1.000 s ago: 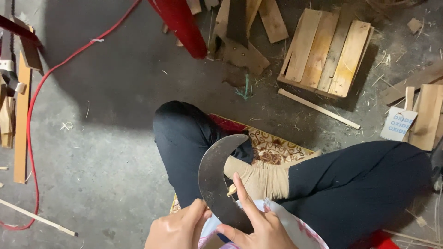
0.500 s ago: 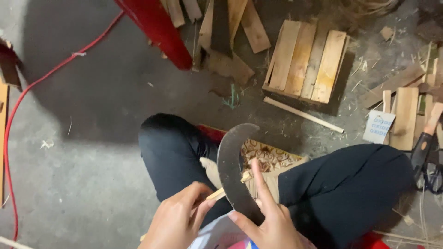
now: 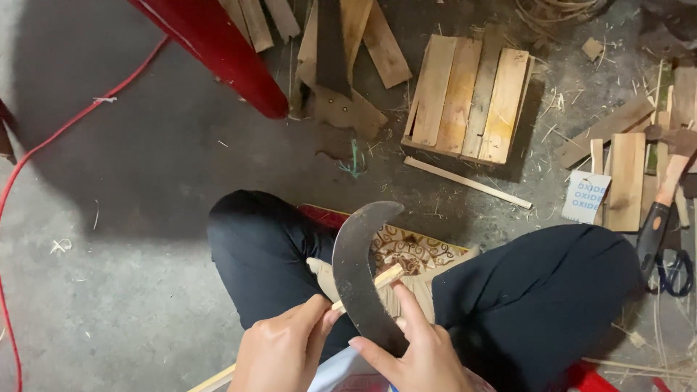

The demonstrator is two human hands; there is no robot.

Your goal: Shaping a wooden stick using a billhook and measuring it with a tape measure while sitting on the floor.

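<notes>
The curved blade, a dark sickle-like knife, stands upright over the person's lap, its hooked tip pointing away from them and to the right. The right hand is closed around its lower part, forefinger laid flat up the side of the steel. The left hand pinches a thin wooden strip between thumb and fingers; the strip runs from the lower left up under the blade, and its pale end shows just past the steel on the right. Both sit above the crossed legs in black trousers, with a patterned mat on the concrete floor beneath. Further off on the floor lie a small slatted wooden pallet, loose boards, a red cable and a red leg of some frame. To my eye the risk is the edge: the left thumb sits just beside the steel, and if the strip splits suddenly or the blade skids, it could run into those fingers or down toward the knee
</notes>
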